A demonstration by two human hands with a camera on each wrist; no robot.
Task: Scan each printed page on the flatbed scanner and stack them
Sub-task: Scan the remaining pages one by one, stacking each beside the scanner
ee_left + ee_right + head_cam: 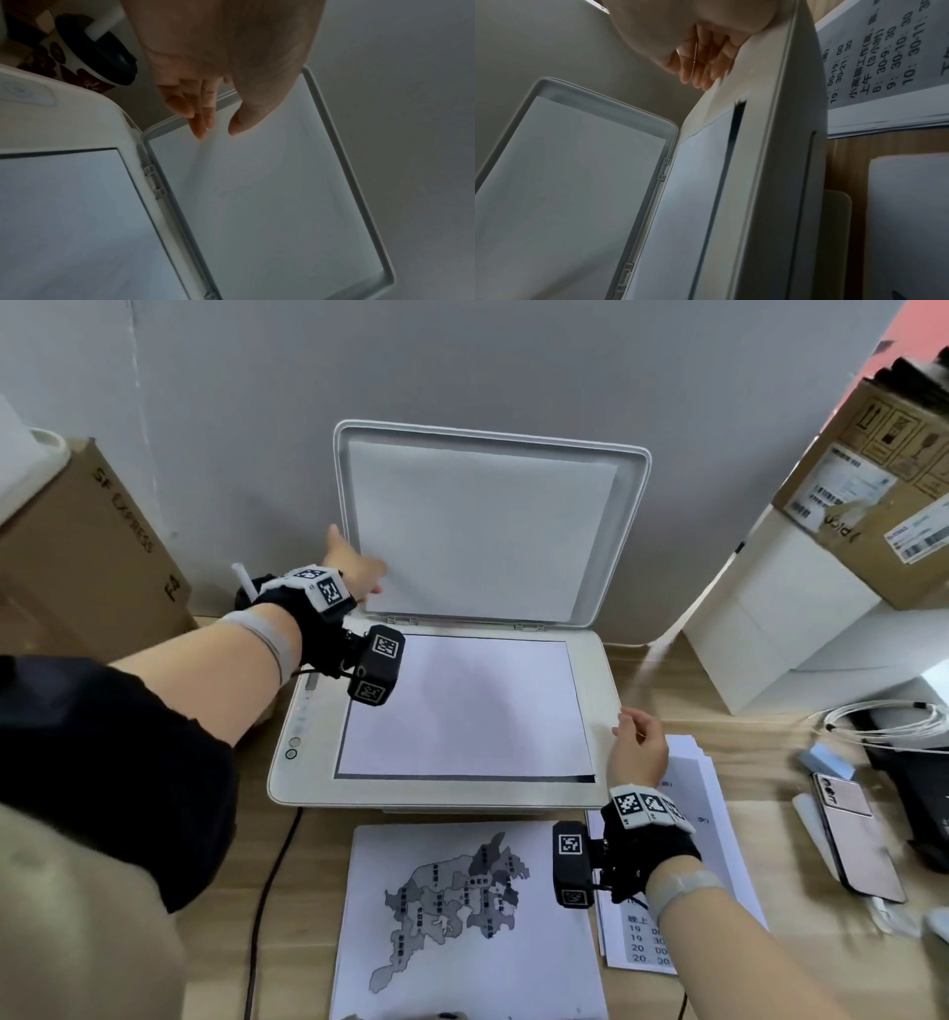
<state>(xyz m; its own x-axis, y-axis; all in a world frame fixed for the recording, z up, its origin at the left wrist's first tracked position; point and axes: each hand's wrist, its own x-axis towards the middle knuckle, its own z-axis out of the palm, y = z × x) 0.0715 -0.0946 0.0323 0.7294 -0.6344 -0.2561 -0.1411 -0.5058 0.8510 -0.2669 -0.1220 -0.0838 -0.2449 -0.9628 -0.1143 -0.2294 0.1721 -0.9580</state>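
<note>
The cream flatbed scanner (600, 706) has its lid (482, 526) raised upright against the wall. A white page (462, 706) lies blank side up on the glass. My left hand (359, 572) is at the lid's lower left edge with straight fingers (203, 121) touching it and the thumb over the inner pad. My right hand (639, 747) rests with loosely curled fingers (706, 77) on the scanner's right border beside the page and holds nothing. A printed map page (462, 906) lies in front of the scanner. A stack of text pages (711, 793) lies under my right wrist.
A cardboard box (87, 546) stands at the left; another (873, 480) sits on a white box (785, 618) at the right. A phone (857, 834) and coiled white cable (888, 726) lie right. A cup (97, 50) stands behind the scanner's left corner. A black cord (267, 891) runs forward.
</note>
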